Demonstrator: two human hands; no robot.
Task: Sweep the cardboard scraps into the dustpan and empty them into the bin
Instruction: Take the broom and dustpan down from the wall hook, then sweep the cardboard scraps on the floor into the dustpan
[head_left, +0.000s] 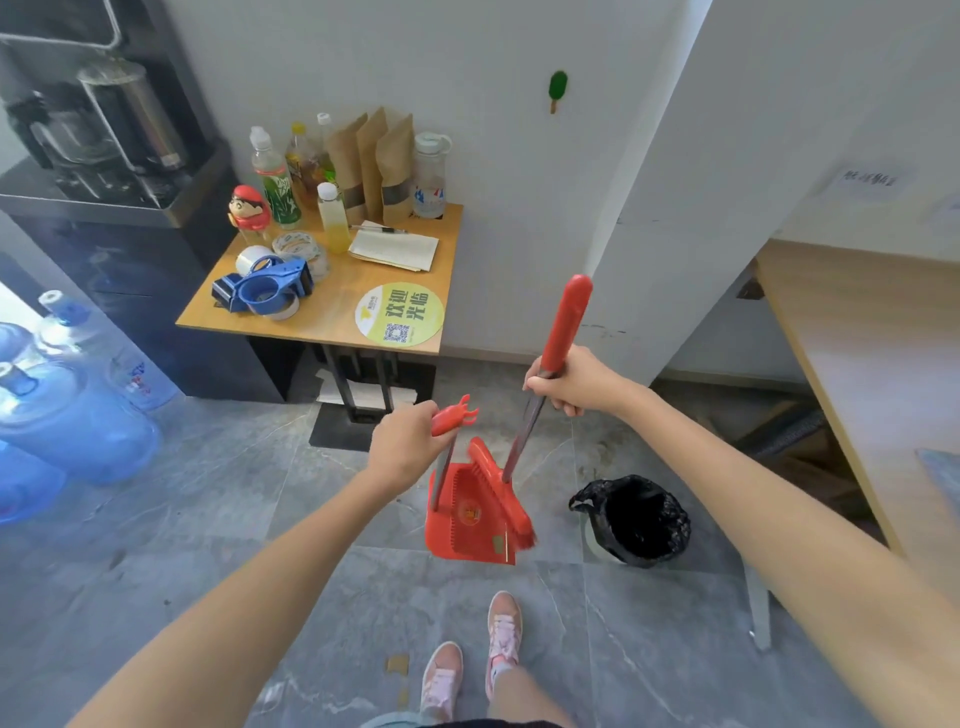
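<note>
My left hand (402, 444) grips the red handle top of an upright red dustpan (462, 525) that rests on the grey tiled floor. My right hand (569, 382) grips the red-handled broom (563, 325); its red brush head (501, 491) lies inside the dustpan, bristles at the pan's right front corner. A small cardboard scrap (498, 544) lies in the pan near the bristles. Two more cardboard scraps (397, 663) lie on the floor left of my pink shoes. The bin (636, 519), lined with a black bag, stands just right of the dustpan.
A small wooden table (332, 306) with bottles, tape and paper stands ahead against the white wall. Blue water jugs (78, 415) sit at the left beside a dark cabinet. A wooden desk edge (831, 395) and its white leg (758, 613) are at the right.
</note>
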